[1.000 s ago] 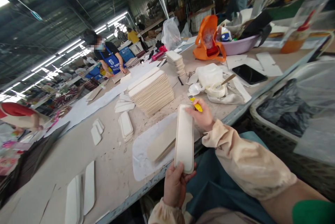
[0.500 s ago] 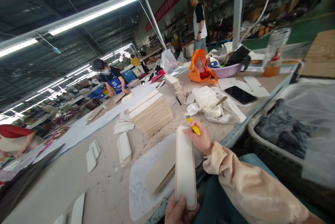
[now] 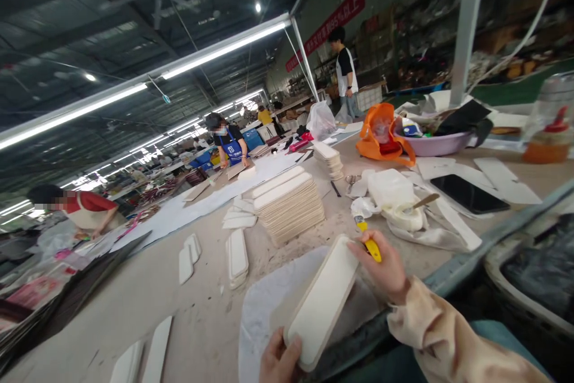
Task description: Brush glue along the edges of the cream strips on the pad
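The long white tray [image 3: 323,302] had swung from nearly upright a second earlier to a slant, its far end leaning right; it was held above the near edge of the tabletop [image 3: 188,305]. The left hand [image 3: 280,362] gripped its near end, fingers closed on it; the right hand [image 3: 381,263] steadied the far end, fingers closed around a yellow knife [image 3: 370,244], suggesting trimming carried on along the rim.

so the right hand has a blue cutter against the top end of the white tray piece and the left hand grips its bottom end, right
Not quite: the cutter in the right hand is yellow, not blue, as the head view shows. The rest holds: it meets the top end of the white tray piece, and the left hand grips the bottom end.
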### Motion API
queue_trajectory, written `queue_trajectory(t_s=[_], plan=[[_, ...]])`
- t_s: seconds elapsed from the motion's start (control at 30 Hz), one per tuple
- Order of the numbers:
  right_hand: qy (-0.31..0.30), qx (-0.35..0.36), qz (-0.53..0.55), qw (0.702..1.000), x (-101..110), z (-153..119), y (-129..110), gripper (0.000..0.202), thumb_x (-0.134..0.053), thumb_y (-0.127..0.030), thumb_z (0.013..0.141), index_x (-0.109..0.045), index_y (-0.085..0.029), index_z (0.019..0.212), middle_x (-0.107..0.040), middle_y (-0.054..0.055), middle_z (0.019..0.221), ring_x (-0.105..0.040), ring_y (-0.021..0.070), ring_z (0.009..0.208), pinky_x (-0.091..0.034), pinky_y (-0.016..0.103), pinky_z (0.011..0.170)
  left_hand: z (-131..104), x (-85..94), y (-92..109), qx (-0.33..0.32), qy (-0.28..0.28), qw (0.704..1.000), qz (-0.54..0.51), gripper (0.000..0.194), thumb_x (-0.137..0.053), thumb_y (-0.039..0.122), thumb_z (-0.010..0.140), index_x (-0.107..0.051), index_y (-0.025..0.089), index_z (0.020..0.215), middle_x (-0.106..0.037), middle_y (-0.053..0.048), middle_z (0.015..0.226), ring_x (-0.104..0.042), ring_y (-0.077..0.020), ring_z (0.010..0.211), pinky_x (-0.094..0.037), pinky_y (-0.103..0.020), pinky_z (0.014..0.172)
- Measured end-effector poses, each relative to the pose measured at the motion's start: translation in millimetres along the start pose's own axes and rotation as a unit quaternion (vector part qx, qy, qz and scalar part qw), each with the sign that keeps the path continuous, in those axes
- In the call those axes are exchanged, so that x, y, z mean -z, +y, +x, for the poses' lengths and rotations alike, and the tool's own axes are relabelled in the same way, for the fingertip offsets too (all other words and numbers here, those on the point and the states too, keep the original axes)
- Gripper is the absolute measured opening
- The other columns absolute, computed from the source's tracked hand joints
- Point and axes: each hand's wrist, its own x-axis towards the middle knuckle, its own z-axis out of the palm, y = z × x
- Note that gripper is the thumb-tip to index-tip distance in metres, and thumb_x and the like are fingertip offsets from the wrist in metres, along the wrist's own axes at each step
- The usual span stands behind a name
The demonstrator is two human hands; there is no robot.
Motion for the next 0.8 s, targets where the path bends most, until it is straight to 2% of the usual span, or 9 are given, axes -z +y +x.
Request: queue_trajectory(t_s=[0.13, 0.23, 0.4, 0.47, 0.53, 0.67, 0.8], plan=[[-0.008, 0.004, -0.015, 1.000, -6.3, 6.6, -4.7, 0.029, -0.059, -0.048, 0.079, -0.045, -0.023, 0.082, -0.047, -0.004, 0.064, -0.043, 0.0124, 0.053, -0.037, 0.026, 0.052, 7.8, -3.7, 43.4, -0.040, -0.002, 0.999, 0.021, 0.045, -0.081, 0.042, 0.055, -0.064, 0.016, 0.088, -0.065, -0.001, 0.072, -0.058, -0.0127, 0.059, -0.042, -0.021, 0.049], [-0.009, 0.024, -0.028, 0.999, -15.0, 32.4, -16.1, 0.031, -0.059, -0.050, 0.079, -0.045, -0.023, 0.082, -0.049, -0.004, 0.065, -0.045, 0.0128, 0.054, -0.038, 0.026, 0.054, 25.0, -11.9, 85.6, -0.103, -0.031, 0.991, 0.077, 0.038, -0.075, 0.040, 0.065, -0.063, 0.018, 0.093, -0.063, 0.001, 0.075, -0.058, -0.0111, 0.065, -0.040, -0.019, 0.051], [-0.011, 0.063, -0.073, 0.995, -46.0, 116.4, -39.4, 0.030, -0.060, -0.049, 0.075, -0.046, -0.023, 0.081, -0.058, -0.001, 0.073, -0.053, 0.0160, 0.062, -0.041, 0.029, 0.063, 87.9, -41.1, 170.2, -0.201, 0.002, 0.966, 0.164, 0.052, -0.076, 0.045, 0.057, -0.059, 0.017, 0.098, -0.061, 0.002, 0.069, -0.055, -0.0104, 0.060, -0.039, -0.020, 0.050], [-0.001, 0.061, -0.096, 0.993, -63.2, 152.5, -44.1, 0.029, -0.060, -0.048, 0.072, -0.047, -0.023, 0.080, -0.059, -0.001, 0.073, -0.054, 0.0173, 0.063, -0.041, 0.030, 0.065, 118.7, -56.2, 200.7, -0.232, 0.037, 0.952, 0.196, 0.055, -0.074, 0.044, 0.056, -0.057, 0.016, 0.100, -0.062, 0.001, 0.070, -0.055, -0.0103, 0.058, -0.039, -0.020, 0.049], [0.015, 0.058, -0.116, 0.991, -80.8, 183.2, -45.1, 0.028, -0.060, -0.047, 0.071, -0.047, -0.024, 0.079, -0.060, 0.000, 0.073, -0.054, 0.0185, 0.066, -0.041, 0.030, 0.065, 148.2, -70.1, 224.8, -0.251, 0.090, 0.926, 0.266, 0.054, -0.071, 0.041, 0.060, -0.056, 0.015, 0.104, -0.062, 0.001, 0.068, -0.052, -0.0094, 0.052, -0.039, -0.021, 0.047], [0.023, 0.048, -0.151, 0.987, -110.5, 221.3, -41.2, 0.022, -0.062, -0.039, 0.068, -0.049, -0.024, 0.079, -0.059, 0.000, 0.071, -0.055, 0.0199, 0.068, -0.041, 0.030, 0.067, 199.2, -86.1, 250.4, -0.253, 0.142, 0.898, 0.331, 0.050, -0.069, 0.033, 0.062, -0.057, 0.015, 0.107, -0.063, 0.000, 0.068, -0.055, -0.0112, 0.052, -0.041, -0.023, 0.050], [-0.004, 0.017, -0.177, 0.984, -129.1, 235.7, -36.8, 0.021, -0.063, -0.034, 0.068, -0.051, -0.024, 0.083, -0.059, 0.001, 0.068, -0.056, 0.0214, 0.067, -0.042, 0.031, 0.067, 235.6, -85.6, 254.9, -0.252, 0.181, 0.866, 0.392, 0.048, -0.072, 0.030, 0.060, -0.059, 0.015, 0.104, -0.065, -0.002, 0.072, -0.062, -0.0167, 0.066, -0.045, -0.026, 0.059]])
